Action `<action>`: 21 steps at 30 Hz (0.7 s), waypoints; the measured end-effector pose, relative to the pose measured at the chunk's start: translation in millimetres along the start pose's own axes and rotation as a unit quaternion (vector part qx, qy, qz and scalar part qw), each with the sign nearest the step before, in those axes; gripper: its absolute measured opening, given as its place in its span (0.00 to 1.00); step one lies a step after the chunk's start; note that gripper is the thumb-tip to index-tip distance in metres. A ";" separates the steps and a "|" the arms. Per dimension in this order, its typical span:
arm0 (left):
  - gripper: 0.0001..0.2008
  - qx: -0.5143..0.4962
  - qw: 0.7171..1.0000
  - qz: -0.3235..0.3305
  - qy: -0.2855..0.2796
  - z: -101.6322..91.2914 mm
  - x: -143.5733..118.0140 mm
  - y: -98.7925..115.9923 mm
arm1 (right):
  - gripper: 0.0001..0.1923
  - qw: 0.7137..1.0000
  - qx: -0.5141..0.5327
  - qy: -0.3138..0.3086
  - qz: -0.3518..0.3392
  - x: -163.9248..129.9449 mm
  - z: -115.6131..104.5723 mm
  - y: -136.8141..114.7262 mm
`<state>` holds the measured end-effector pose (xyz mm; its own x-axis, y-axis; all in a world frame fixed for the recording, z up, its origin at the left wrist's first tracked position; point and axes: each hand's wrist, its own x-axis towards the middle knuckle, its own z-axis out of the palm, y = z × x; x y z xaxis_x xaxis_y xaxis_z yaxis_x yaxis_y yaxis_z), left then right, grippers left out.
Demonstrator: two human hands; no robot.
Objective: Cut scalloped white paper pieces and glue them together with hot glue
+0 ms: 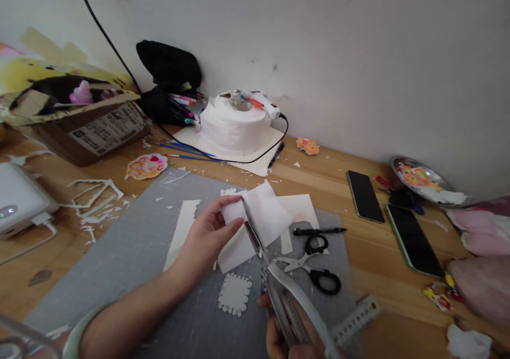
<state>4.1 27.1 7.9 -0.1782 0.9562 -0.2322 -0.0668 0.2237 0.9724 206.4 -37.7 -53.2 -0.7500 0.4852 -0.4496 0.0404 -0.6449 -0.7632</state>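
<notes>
My left hand (211, 226) pinches the left edge of a sheet of white paper (266, 210) between thumb and fingers. Wrapped round the handles of large metal scissors (279, 284), my right hand (290, 340) is at the bottom of the view. The scissor blades reach up across the paper, close to my left fingertips. Below the sheet, a scallop-edged card piece (235, 294) lies flat on the grey cutting mat (131, 274). Cream paper (181, 237) lies partly under my left hand, and small black-handled scissors (314, 263) rest open to the right.
A black pen (321, 231) and a metal ruler (354, 319) lie on the right. Two phones (364, 194) are farther right, near a metal bowl (422, 176). Behind stands a large white roll (233, 128) with a corded glue gun (266, 105). A cardboard box (95, 130) sits at left.
</notes>
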 end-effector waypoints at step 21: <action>0.24 -0.010 0.999 -0.001 0.045 0.5 -2.3 4.4 | 0.39 0.988 0.131 -0.065 -0.051 -2.3 4.0 17.9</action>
<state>4.7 26.0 12.8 -0.2658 0.9348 -0.2356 -0.0863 0.2204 0.9716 206.3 -52.7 -64.0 -0.8207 0.4869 -0.2991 -0.2005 -0.7356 -0.6471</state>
